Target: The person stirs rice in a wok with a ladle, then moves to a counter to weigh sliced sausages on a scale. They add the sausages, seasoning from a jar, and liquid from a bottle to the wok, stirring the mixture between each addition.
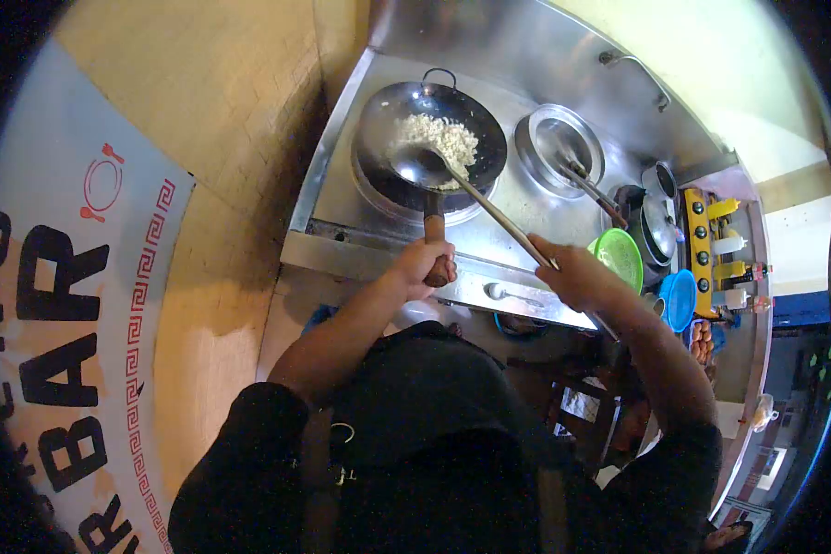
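Note:
A dark wok point(489, 118) rests on a burner ring of the steel cooking counter, with a heap of small white food that looks like rice point(448, 138) in it. My left hand point(419, 266) is closed around the wok's wooden handle point(434, 223), near its end. My right hand point(584, 273) is wrapped round the long handle of a ladle point(417, 168). The ladle's bowl is inside the wok, at the near edge of the white food. From my right hand the handle's tail sticks out down to the right.
Right of the wok is a round metal burner ring point(533, 152) with a long-handled utensil on it. A green bowl point(620, 258), a blue basin point(679, 300) and lidded pots stand further right, beside a yellow stove point(700, 240) with sauce bottles. A white spoon point(497, 291) lies along the front edge.

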The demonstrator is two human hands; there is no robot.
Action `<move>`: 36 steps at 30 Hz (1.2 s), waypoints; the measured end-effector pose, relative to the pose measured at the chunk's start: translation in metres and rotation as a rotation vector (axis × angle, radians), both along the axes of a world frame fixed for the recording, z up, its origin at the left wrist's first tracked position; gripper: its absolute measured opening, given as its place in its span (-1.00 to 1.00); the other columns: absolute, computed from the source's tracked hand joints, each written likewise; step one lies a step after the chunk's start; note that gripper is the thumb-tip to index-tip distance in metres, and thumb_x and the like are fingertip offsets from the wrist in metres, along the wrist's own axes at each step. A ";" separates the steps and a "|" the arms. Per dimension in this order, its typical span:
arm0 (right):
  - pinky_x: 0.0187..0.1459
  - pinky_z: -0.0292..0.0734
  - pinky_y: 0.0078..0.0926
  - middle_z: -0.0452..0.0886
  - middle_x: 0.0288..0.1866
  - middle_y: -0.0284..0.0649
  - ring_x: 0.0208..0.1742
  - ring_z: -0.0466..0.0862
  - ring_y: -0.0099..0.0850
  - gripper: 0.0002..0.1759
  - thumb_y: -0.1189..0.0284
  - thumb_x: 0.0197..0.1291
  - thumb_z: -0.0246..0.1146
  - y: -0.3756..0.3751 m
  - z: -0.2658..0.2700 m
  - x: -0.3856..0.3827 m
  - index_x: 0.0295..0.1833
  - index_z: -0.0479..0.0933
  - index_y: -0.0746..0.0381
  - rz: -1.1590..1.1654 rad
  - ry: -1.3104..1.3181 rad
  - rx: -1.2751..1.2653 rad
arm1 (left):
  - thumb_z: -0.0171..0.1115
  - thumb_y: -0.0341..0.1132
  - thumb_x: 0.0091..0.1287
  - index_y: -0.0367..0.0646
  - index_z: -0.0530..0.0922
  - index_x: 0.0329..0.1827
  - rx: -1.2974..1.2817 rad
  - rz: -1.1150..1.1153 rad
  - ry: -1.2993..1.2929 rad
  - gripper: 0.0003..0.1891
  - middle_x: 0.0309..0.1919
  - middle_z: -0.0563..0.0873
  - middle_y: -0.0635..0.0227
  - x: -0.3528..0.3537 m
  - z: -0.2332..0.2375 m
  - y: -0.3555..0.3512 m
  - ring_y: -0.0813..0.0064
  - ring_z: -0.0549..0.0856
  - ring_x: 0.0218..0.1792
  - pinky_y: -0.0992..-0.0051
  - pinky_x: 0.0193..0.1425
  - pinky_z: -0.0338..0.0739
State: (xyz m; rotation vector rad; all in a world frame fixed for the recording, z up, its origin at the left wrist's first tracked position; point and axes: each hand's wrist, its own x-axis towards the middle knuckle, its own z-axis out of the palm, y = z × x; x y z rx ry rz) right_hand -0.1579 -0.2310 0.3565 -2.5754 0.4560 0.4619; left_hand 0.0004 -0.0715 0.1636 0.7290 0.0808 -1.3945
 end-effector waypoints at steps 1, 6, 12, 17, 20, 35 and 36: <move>-0.26 0.52 0.02 0.59 -0.33 0.20 -0.33 0.64 0.07 -0.37 0.44 0.19 0.01 -0.001 -0.011 -0.005 0.41 0.09 0.19 0.062 0.110 -0.142 | 0.20 -0.44 0.15 -0.20 0.42 -0.42 -0.024 0.007 0.033 -0.89 -0.62 0.50 0.36 0.000 -0.001 0.002 0.50 0.52 -0.63 0.45 -0.50 0.50; -0.29 0.50 0.02 0.59 -0.39 0.21 -0.39 0.61 0.10 -0.24 0.57 0.06 -0.01 -0.015 -0.112 0.049 0.44 -0.04 0.24 -0.105 0.095 -0.347 | 0.17 -0.47 0.13 -0.21 0.40 -0.45 -0.006 0.008 0.078 -0.90 -0.63 0.48 0.35 0.007 -0.026 0.002 0.50 0.51 -0.62 0.45 -0.50 0.50; -0.34 0.56 -0.03 0.57 -0.31 0.18 -0.34 0.66 0.00 -0.28 0.41 0.17 0.08 0.038 -0.057 0.019 0.44 -0.02 0.17 0.056 0.298 -0.396 | 0.19 -0.41 0.16 -0.20 0.41 -0.51 0.030 0.003 -0.086 -0.85 -0.64 0.48 0.34 0.010 -0.030 0.014 0.47 0.50 -0.64 0.45 -0.51 0.49; -0.37 0.61 -0.23 0.56 -0.33 -0.02 -0.36 0.66 -0.15 -0.30 0.49 0.16 0.06 -0.047 -0.022 0.006 0.43 0.06 0.00 0.182 0.158 -0.749 | 0.22 -0.40 0.14 -0.23 0.44 -0.47 -0.070 -0.004 -0.038 -0.87 -0.63 0.52 0.29 -0.036 0.042 0.011 0.44 0.55 -0.59 0.43 -0.48 0.48; -0.38 0.59 -0.26 0.59 -0.31 -0.05 -0.38 0.66 -0.16 -0.31 0.53 0.10 0.05 -0.052 0.034 0.008 0.40 0.15 -0.04 0.258 0.108 -0.820 | 0.18 -0.36 0.22 -0.19 0.46 -0.44 -0.120 0.015 0.056 -0.87 -0.61 0.52 0.37 -0.007 -0.001 0.003 0.51 0.55 -0.56 0.49 -0.42 0.49; -0.43 0.54 -0.39 0.60 -0.45 -0.09 -0.54 0.61 -0.35 -0.41 0.41 0.19 0.14 -0.067 -0.146 0.091 0.37 0.26 0.17 -0.399 -0.212 0.102 | 0.22 -0.44 0.19 -0.09 0.39 -0.25 -0.041 -0.008 0.071 -0.84 -0.48 0.45 0.39 0.013 -0.050 0.006 0.50 0.51 -0.54 0.46 -0.52 0.46; -0.55 0.45 -0.45 0.51 -0.54 -0.21 -0.63 0.49 -0.45 -0.41 0.40 0.19 0.14 -0.070 -0.135 0.086 0.37 0.26 0.17 -0.381 -0.212 0.166 | 0.21 -0.44 0.19 -0.09 0.39 -0.24 -0.027 -0.030 0.080 -0.83 -0.48 0.45 0.39 0.014 -0.050 0.008 0.50 0.51 -0.53 0.46 -0.51 0.47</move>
